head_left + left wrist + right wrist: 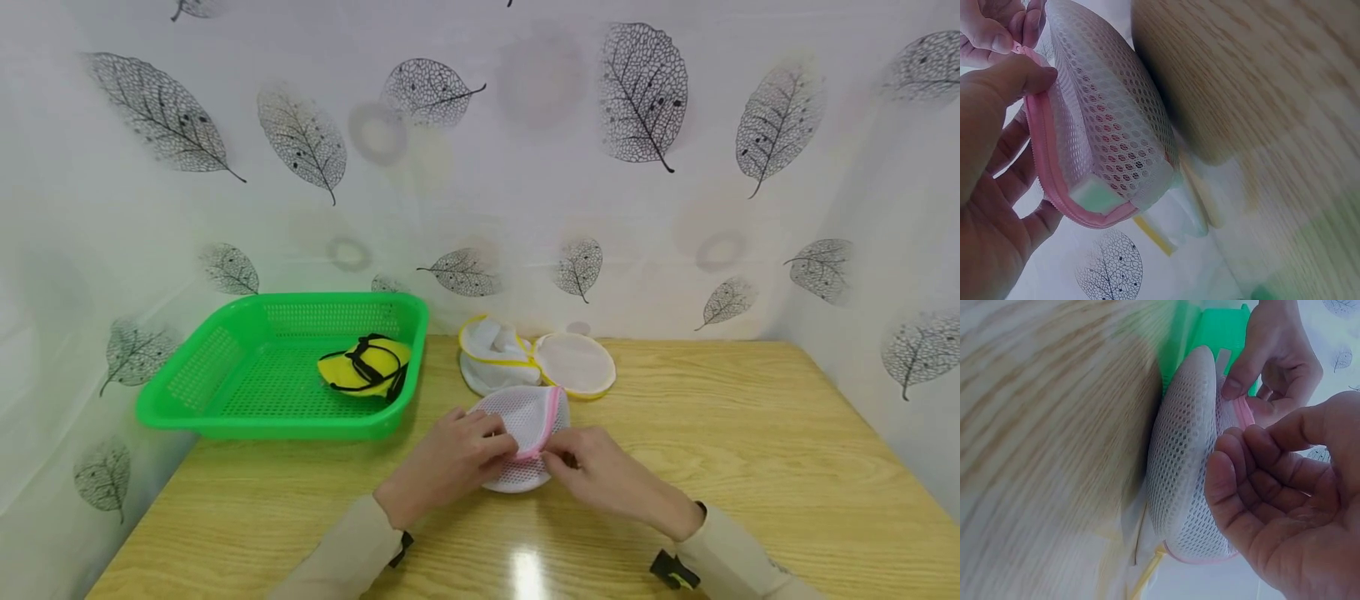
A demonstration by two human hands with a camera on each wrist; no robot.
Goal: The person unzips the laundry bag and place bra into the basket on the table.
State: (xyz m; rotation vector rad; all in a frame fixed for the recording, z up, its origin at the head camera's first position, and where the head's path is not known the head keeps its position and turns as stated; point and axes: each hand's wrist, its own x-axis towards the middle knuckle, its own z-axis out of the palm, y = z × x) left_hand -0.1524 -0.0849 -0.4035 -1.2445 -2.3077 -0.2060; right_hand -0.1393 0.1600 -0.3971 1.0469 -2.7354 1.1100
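A white mesh laundry bag with a pink zipper sits on the table between both hands. My left hand holds the pink zippered edge, its thumb on the inner side and fingers behind it, as the left wrist view shows. Thumb and index finger of my right hand pinch the edge by the small pink zipper pull. The bag's mouth gapes at the zipper, and a pale tag shows inside. Something reddish shows faintly through the mesh in the left wrist view.
Behind the bag lies a white mesh bag with yellow trim, next to a round yellow-edged panel. At the left stands a green plastic basket holding a yellow item with black straps. A leaf-patterned curtain backs the wooden table.
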